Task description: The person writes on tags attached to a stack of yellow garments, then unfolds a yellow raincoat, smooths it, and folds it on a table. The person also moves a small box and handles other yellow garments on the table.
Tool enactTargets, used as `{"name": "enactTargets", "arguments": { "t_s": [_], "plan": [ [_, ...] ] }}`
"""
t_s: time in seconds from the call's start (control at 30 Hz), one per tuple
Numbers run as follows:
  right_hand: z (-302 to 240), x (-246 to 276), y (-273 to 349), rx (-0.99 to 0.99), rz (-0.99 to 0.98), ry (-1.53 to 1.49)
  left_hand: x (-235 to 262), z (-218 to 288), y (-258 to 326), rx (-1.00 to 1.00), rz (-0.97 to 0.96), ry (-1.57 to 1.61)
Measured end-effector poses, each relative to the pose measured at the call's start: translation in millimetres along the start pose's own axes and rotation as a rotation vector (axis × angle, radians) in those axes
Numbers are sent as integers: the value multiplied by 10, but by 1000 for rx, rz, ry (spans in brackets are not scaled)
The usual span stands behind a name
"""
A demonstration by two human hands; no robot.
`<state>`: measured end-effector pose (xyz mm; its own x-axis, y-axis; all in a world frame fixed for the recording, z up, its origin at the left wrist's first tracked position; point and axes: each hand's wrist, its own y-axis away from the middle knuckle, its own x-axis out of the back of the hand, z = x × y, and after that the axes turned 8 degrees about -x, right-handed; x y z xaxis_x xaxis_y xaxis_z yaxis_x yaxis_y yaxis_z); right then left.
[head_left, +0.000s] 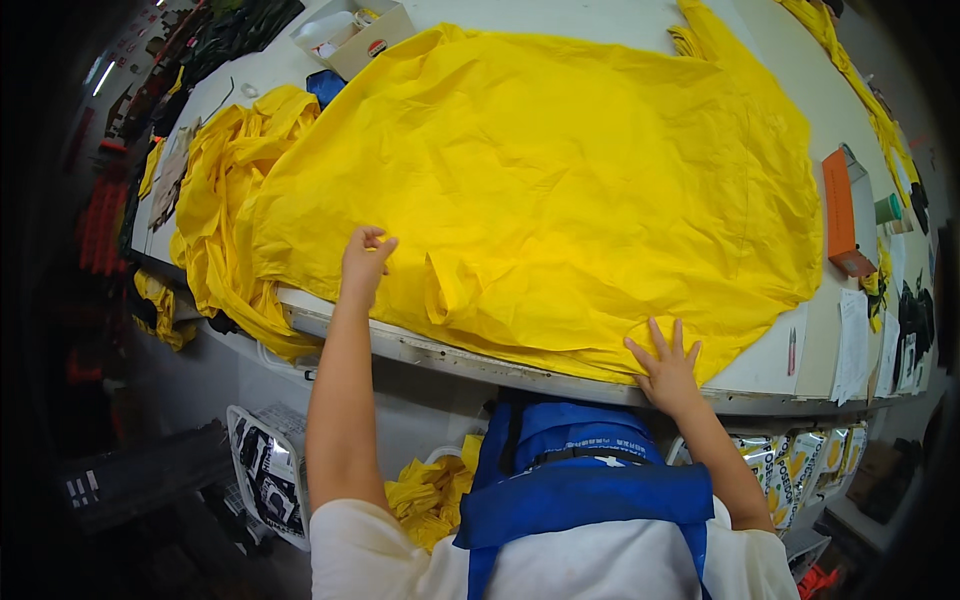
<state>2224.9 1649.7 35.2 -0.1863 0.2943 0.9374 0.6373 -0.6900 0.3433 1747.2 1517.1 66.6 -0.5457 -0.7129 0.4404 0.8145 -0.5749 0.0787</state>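
Observation:
A large piece of thin yellow fabric (560,180), creased and spread broad, covers most of the white table. A narrow sleeve-like part runs off its far right corner, and a small flap (450,287) stands up near the front edge. My right hand (668,372) lies on the fabric at the front edge, right of the middle, its fingers spread. Over the left front part of the fabric is my left hand (366,265), fingers loosely bent and a little apart; I see nothing between them. Whether it touches the fabric I cannot tell.
Bunched yellow fabric (225,190) hangs over the table's left edge. Behind it stands a white box (352,38) with items inside. An orange box (850,212), papers (852,345) and a slim red tool (792,352) lie at the right. More yellow fabric (425,497) sits below the table.

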Motion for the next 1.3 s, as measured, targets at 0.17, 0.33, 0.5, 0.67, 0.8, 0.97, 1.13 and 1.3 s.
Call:
{"name": "enactTargets", "arguments": {
  "t_s": [0.17, 0.33, 0.5, 0.67, 0.8, 0.97, 1.13, 1.3],
  "plan": [
    [-91, 160, 13, -53, -59, -74, -396, 373, 812, -251, -354, -373],
    [407, 108, -288, -351, 192, -246, -332, 1, 474, -309, -289, -6],
    [666, -136, -386, -611, 123, -26, -188, -525, 184, -145, -473, -516],
    [731, -206, -185, -583, 146, 60, -44, -351, -153, -164, -411, -394],
    [864, -206, -129, -556, 148, 47, -64, -316, -602, -584, -145, -590],
    [1508, -402, 160, -558, 173, 110, -234, 530, -777, 195, -770, -927],
    [1918, -332, 335, -541, 217, 130, -387, 520, -1665, -336, -527, -635],
    [1849, 667, -367, -382, 296, -121, -707, 163, -3229, -453, 39, -588]
  ]
}}
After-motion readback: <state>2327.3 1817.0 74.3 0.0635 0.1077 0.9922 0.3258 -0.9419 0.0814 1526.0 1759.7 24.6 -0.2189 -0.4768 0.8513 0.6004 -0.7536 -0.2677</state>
